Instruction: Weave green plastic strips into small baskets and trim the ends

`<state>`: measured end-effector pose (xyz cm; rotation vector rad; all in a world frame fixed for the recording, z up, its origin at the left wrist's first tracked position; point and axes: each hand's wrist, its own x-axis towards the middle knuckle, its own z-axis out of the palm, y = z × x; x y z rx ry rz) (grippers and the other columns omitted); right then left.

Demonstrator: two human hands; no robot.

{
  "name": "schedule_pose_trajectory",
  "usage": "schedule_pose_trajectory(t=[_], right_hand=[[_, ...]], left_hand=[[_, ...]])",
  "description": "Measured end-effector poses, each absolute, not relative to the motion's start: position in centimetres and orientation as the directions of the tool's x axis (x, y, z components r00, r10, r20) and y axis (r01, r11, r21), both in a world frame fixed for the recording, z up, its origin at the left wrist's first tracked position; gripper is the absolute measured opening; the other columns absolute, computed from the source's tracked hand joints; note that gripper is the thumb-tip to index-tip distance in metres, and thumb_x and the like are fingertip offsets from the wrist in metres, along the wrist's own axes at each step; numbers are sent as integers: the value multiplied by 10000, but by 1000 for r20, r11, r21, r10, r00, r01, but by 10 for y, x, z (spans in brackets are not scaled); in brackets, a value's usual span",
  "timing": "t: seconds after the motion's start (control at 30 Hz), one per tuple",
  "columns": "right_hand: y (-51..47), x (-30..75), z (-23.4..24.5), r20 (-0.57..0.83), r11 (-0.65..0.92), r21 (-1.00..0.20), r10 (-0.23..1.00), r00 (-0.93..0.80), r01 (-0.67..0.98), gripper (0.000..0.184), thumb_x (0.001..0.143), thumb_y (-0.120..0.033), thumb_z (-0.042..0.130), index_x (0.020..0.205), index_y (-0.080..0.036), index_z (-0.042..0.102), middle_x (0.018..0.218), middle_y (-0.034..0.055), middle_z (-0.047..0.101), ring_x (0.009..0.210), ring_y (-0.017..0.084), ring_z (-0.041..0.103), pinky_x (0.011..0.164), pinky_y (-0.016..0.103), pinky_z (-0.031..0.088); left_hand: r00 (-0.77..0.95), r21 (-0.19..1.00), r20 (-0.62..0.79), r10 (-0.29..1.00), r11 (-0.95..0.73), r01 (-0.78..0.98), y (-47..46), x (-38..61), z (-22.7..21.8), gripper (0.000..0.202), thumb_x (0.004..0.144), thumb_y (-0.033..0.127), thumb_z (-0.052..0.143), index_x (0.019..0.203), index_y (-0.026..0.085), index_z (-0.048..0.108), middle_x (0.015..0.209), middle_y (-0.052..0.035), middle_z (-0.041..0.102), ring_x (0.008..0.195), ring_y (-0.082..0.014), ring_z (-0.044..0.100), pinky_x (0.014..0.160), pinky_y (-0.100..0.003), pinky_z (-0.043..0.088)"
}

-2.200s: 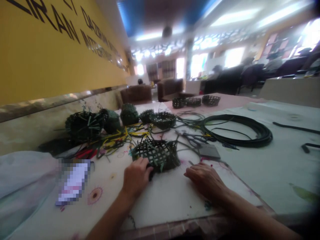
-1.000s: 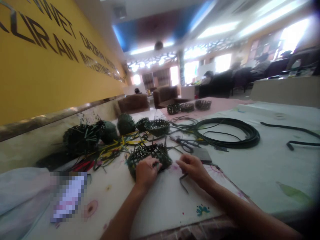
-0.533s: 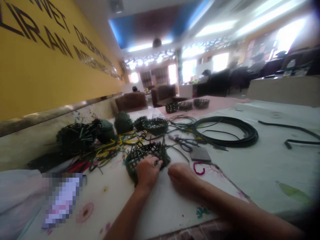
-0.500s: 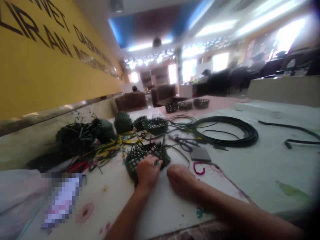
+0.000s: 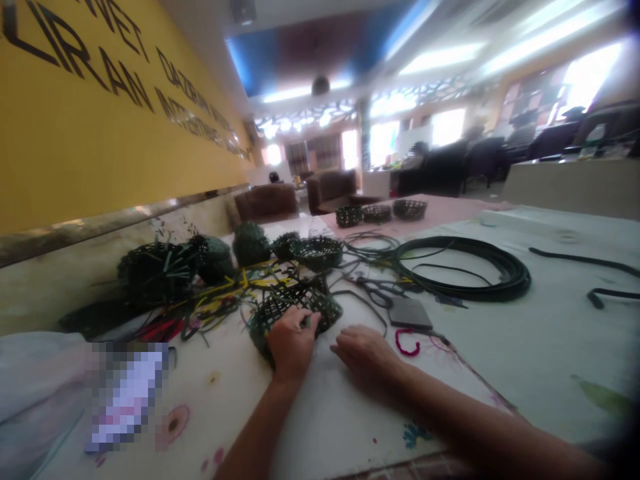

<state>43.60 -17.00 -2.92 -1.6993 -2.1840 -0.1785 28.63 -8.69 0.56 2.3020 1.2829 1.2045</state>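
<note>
A dark green woven basket (image 5: pixel 270 308) with loose strip ends along its rim rests on the white patterned table covering (image 5: pixel 310 427). My left hand (image 5: pixel 294 340) is closed on the basket's near right side, thumb and forefinger pinched at the weave. Just right of it, my right hand (image 5: pixel 364 352) is closed, its fingertips pressed together and pointing at the basket. Whatever those fingers may hold is too small or hidden to make out. Beyond the right hand lie dark-handled scissors (image 5: pixel 377 293), a grey flat block (image 5: pixel 410 313) and a curled magenta cord (image 5: pixel 407 343).
A coil of dark green strip (image 5: pixel 520 280) lies at the right. Yellow and green strips (image 5: pixel 220 297) are heaped at the left, before several woven baskets (image 5: pixel 155 270). Smaller baskets (image 5: pixel 376 213) stand on pink cloth farther back. People sit at distant tables.
The view has shifted slightly, so the things appear a little farther right. My left hand keeps its hold on the basket. The fingers of my right hand now point more toward the basket.
</note>
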Motion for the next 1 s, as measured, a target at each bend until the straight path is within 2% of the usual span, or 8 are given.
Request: schedule_pose_trajectory(t=[0.1, 0.17, 0.23, 0.3, 0.43, 0.53, 0.63, 1.0], right_hand=[[-179, 442, -14, 605, 364, -330, 790, -101, 871, 288, 989, -345, 436, 874, -171, 634, 876, 84, 617, 798, 192, 570, 728, 304, 418], [-183, 448, 0, 755, 433, -453, 652, 77, 779, 275, 1001, -329, 397, 1008, -181, 628, 995, 96, 610, 909, 202, 580, 790, 311, 446], [-181, 455, 13, 796, 427, -510, 562, 223, 746, 231, 999, -283, 411, 999, -189, 623, 1000, 89, 606, 941, 202, 577, 822, 314, 448], [-174, 460, 23, 782, 404, -516, 582, 223, 755, 169, 972, -238, 480, 884, -188, 616, 895, 62, 604, 855, 188, 573, 781, 294, 443], [-152, 458, 22, 737, 427, -339, 675, -46, 839, 135, 931, -141, 514, 851, -177, 617, 839, 48, 596, 779, 171, 552, 708, 259, 410], [-141, 448, 9, 774, 364, -117, 617, -145, 924, 202, 942, -113, 478, 794, -173, 602, 785, 43, 570, 737, 171, 509, 689, 268, 360], [-141, 439, 0, 819, 280, 30, 544, -184, 960, 290, 976, -129, 434, 725, -178, 569, 707, 30, 526, 681, 171, 454, 678, 291, 316], [-149, 433, -8, 837, 161, 83, 524, -156, 984, 319, 950, -86, 431, 667, -191, 533, 635, 24, 508, 621, 171, 424, 657, 308, 295]], left_hand=[[235, 572, 589, 773, -605, 555, -86, 282, 6, 162, 856, 325, 645, 787, 221, 748, 808, -13, 721, 777, -157, 656, 728, -246, 445], [209, 586, 603, 770, -605, 539, -85, 279, 6, 152, 850, 321, 652, 785, 220, 746, 810, -13, 720, 775, -157, 657, 731, -247, 454], [198, 596, 612, 766, -611, 521, -85, 278, 5, 147, 846, 319, 656, 781, 218, 742, 802, -11, 714, 768, -155, 656, 733, -246, 460], [192, 599, 621, 760, -618, 508, -84, 277, 4, 144, 842, 313, 663, 776, 210, 739, 789, -13, 707, 760, -155, 655, 731, -244, 463], [193, 591, 643, 741, -640, 491, -84, 275, 4, 145, 844, 301, 664, 777, 193, 734, 773, -20, 703, 758, -157, 653, 743, -246, 464], [215, 591, 645, 733, -658, 468, -83, 274, 4, 145, 849, 294, 661, 774, 192, 731, 757, -16, 697, 739, -150, 646, 731, -241, 463], [230, 589, 644, 729, -665, 460, -84, 274, 5, 146, 847, 292, 666, 765, 191, 732, 737, -11, 688, 711, -142, 640, 696, -235, 454], [318, 539, 611, 725, -676, 503, -91, 279, -1, 144, 860, 298, 654, 797, 204, 743, 781, -24, 701, 728, -149, 645, 670, -237, 432]])
